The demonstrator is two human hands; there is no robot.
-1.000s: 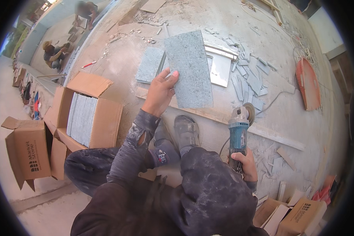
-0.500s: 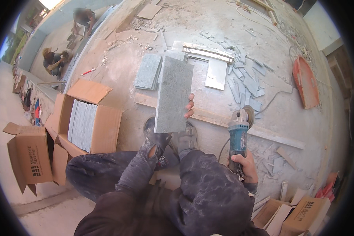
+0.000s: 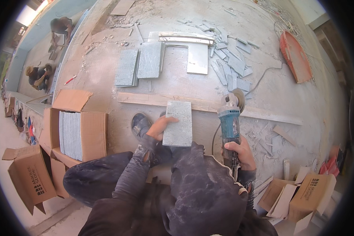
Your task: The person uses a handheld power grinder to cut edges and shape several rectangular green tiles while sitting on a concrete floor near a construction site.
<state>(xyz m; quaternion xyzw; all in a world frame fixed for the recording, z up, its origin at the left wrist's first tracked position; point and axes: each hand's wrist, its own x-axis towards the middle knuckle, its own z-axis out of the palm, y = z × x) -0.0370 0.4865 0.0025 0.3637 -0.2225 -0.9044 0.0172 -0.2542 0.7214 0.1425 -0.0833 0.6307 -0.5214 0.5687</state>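
One grey-green rectangular stone tile [image 3: 178,124] and one blue-and-black angle grinder [image 3: 229,124] are in hand. Two piles of flat grey-green tiles [image 3: 150,59] lie beyond one long pale wooden batten [image 3: 161,100]; two open brown cardboard boxes [image 3: 94,137] stand at left. The left hand [image 3: 160,127] is closed on the tile's left edge, thumb on top, holding it on the batten's near side. The right hand [image 3: 242,151] wraps the grinder's dark body.

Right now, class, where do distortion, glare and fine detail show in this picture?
Head view: lens distortion slightly bows the long board; head view: glare brightens the pale slab; head view: the held tile looks fairly sharp, speckles visible.
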